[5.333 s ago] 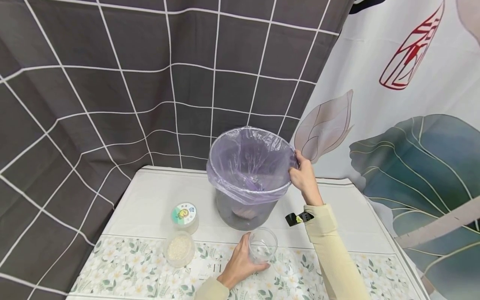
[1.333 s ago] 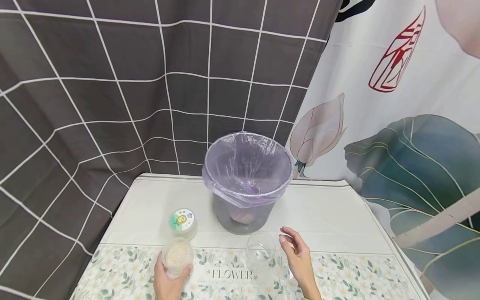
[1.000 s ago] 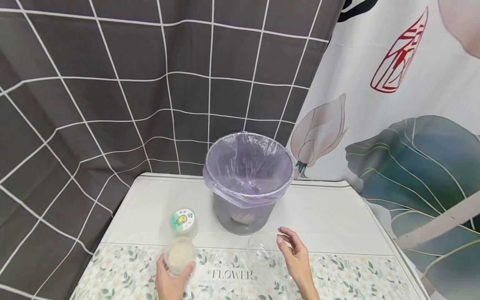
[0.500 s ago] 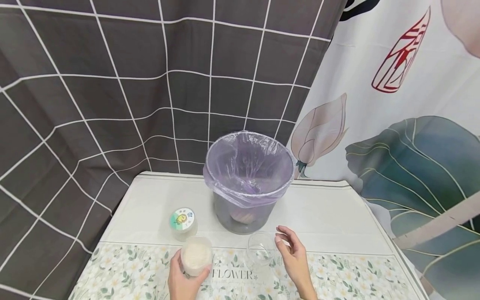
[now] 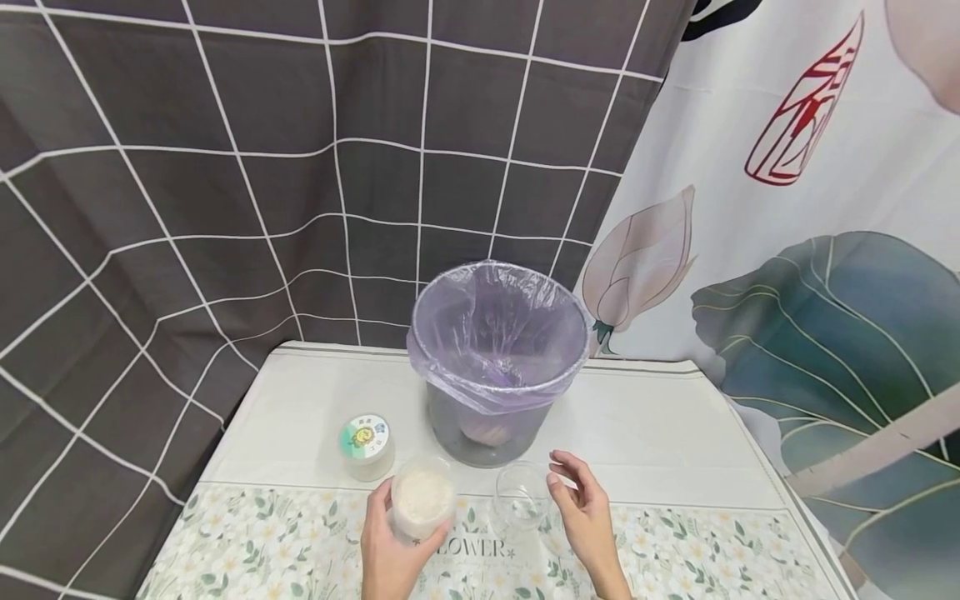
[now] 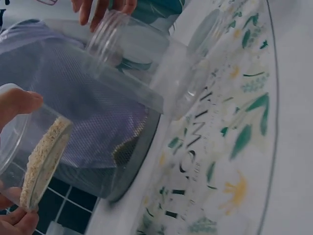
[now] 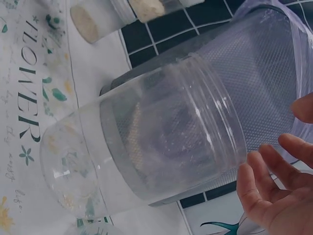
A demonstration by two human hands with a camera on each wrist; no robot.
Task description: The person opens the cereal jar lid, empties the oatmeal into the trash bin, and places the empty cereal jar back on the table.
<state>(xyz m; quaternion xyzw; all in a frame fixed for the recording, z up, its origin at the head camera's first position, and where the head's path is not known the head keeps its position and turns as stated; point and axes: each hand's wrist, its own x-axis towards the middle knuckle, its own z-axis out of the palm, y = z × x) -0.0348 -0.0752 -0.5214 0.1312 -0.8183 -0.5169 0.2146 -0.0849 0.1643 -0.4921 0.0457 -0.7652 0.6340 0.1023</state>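
Note:
My left hand (image 5: 393,542) grips a clear plastic jar (image 5: 423,500), its thumb and fingers around the side. Pale, rice-like grains (image 6: 46,161) cover the jar's bottom in the left wrist view. To the right, a clear jar (image 5: 521,497) with a ribbed neck stands on the tablecloth with nothing visible inside. Beside its rim is my right hand (image 5: 588,521), fingers loosely bent and holding nothing. In the right wrist view its fingertips (image 7: 244,171) are at the rim; whether they touch it I cannot tell.
Behind the jars stands a grey mesh bin (image 5: 480,437) lined with a purple bag (image 5: 498,333). A jar with a green and white label (image 5: 366,437) stands at the left. A clear flat disc (image 6: 208,32) lies by the empty jar. Dark checked cloth (image 5: 375,183) hangs behind.
Earlier, my right hand held the bin's rim and my left the empty jar. My left hand has since taken the grain jar and carried it rightward; my right hand has edged left.

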